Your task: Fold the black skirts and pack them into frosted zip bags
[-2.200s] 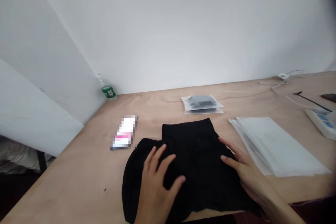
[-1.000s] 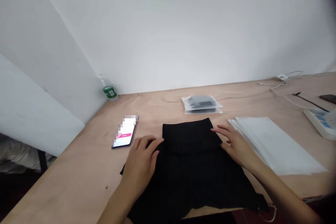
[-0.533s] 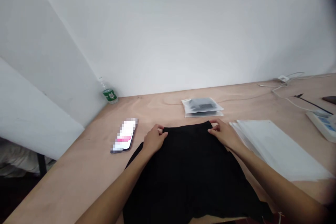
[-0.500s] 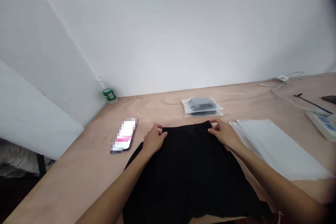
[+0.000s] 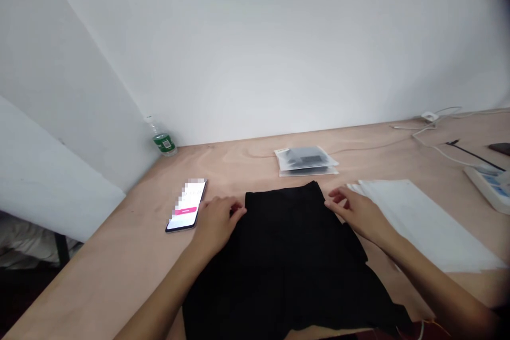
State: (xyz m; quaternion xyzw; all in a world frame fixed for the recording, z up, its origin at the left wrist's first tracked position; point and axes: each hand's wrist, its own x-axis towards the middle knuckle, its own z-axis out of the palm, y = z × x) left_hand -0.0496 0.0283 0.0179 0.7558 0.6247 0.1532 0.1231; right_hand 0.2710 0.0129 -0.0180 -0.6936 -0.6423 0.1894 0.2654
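Note:
A black cloth garment [image 5: 285,239] lies spread on the table in front of me, its narrow straight edge toward the wall and its wider end toward me. Beside its upper left corner is my left hand [image 5: 219,218], thumb and forefinger slightly apart at the cloth's side edge, with no cloth visibly gripped. My right hand [image 5: 356,212] hovers just off the upper right side, its fingers curved and parted, holding nothing.
A lit phone [image 5: 185,207] lies left of my left hand. Beyond the garment sit clear packets [image 5: 306,162] with dark contents. White plastic sheets or bags [image 5: 426,223] are at right, near a power strip [image 5: 486,186] and cables. A green-labelled bottle [image 5: 164,142] stands at the wall.
Both hands have let go of the garment's far corners and moved outward to its sides. The right side of the cloth now shows a stepped edge below the corner.

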